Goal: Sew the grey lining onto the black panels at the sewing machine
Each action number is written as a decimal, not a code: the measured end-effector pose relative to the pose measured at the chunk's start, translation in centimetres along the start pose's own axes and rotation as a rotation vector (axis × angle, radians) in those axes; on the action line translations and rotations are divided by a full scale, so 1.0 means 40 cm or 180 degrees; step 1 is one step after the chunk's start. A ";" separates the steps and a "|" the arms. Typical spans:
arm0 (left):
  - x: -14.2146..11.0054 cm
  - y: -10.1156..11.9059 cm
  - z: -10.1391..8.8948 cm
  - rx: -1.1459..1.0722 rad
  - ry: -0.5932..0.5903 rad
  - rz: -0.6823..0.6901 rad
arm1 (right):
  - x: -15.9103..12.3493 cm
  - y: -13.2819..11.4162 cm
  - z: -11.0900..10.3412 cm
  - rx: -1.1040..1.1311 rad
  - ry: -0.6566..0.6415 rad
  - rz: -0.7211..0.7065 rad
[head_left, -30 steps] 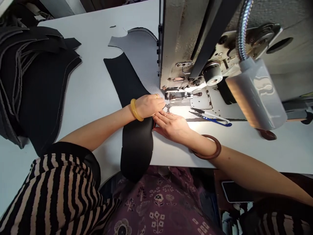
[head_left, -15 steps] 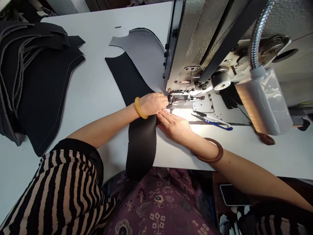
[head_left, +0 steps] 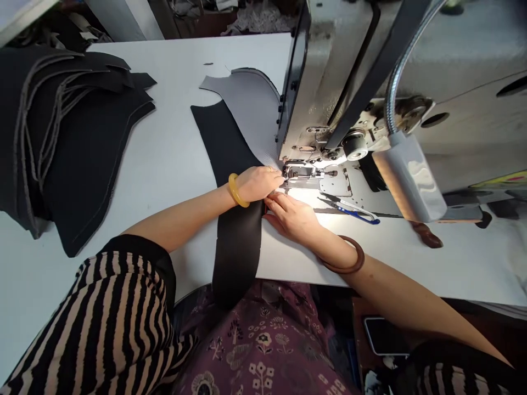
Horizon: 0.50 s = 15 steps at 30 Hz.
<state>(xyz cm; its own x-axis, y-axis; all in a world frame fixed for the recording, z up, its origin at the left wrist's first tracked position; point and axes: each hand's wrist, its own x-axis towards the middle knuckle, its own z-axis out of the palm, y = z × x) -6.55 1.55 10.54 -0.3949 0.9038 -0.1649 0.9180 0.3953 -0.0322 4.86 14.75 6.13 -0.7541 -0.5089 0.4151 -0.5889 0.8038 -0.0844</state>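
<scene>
A long black fabric panel (head_left: 236,252) runs across the white table and over its front edge. Beside it, a grey fabric panel (head_left: 253,107) reaches toward the needle area of the sewing machine (head_left: 298,174). My left hand (head_left: 260,182), with a yellow bangle, lies over the black panel near the presser foot, its fingers bent and closed on the fabric edge. Close to those fingertips, my right hand (head_left: 294,215) has its fingers drawn together at the panel's right edge, the thumb side low. The edge between both hands is mostly hidden.
A pile of dark cut panels (head_left: 94,148) covers the table's left side. Blue-handled thread snips (head_left: 349,208) lie right of the presser foot, below a lamp (head_left: 411,178). A phone (head_left: 385,336) rests lower right, beneath table height. The machine head rises at the upper right.
The camera view has tilted, shifting the machine and panels in the picture. My right fingers, straighter before, are now more bent at the fabric edge. My left hand stays by the presser foot.
</scene>
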 end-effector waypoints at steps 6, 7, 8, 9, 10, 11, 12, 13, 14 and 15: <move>-0.018 0.053 -0.026 -0.0029 -0.0014 -0.0529 | 0.005 -0.007 0.000 -0.0294 0.0357 -0.0258; -0.022 0.062 -0.033 -0.0040 -0.0074 -0.0668 | 0.006 -0.008 0.002 -0.0294 0.0380 -0.0309; -0.025 0.072 -0.039 -0.0052 -0.0142 -0.0817 | 0.007 -0.009 0.004 -0.0293 0.0380 -0.0364; -0.027 0.082 -0.045 -0.0065 -0.0207 -0.0967 | 0.008 -0.011 0.005 -0.0304 0.0374 -0.0407; -0.027 0.091 -0.051 -0.0081 -0.0265 -0.1103 | 0.007 -0.013 0.006 -0.0324 0.0373 -0.0434; -0.025 0.100 -0.055 -0.0102 -0.0315 -0.1212 | 0.007 -0.015 0.005 -0.0342 0.0376 -0.0438; -0.022 0.108 -0.060 -0.0129 -0.0355 -0.1307 | 0.005 -0.017 0.005 -0.0355 0.0379 -0.0421; -0.018 0.115 -0.063 -0.0161 -0.0376 -0.1385 | 0.003 -0.019 0.005 -0.0366 0.0379 -0.0383; -0.014 0.120 -0.067 -0.0205 -0.0375 -0.1443 | 0.001 -0.020 0.005 -0.0375 0.0377 -0.0331; -0.012 0.124 -0.070 -0.0255 -0.0351 -0.1490 | -0.001 -0.020 0.005 -0.0379 0.0367 -0.0277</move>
<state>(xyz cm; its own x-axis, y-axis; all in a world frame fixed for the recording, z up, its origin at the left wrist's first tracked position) -1.91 3.56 13.23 -0.7546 0.6048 -0.2543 0.6353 0.7705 -0.0525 5.29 14.06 5.99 -0.6595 -0.5450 0.5177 -0.6067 0.7925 0.0615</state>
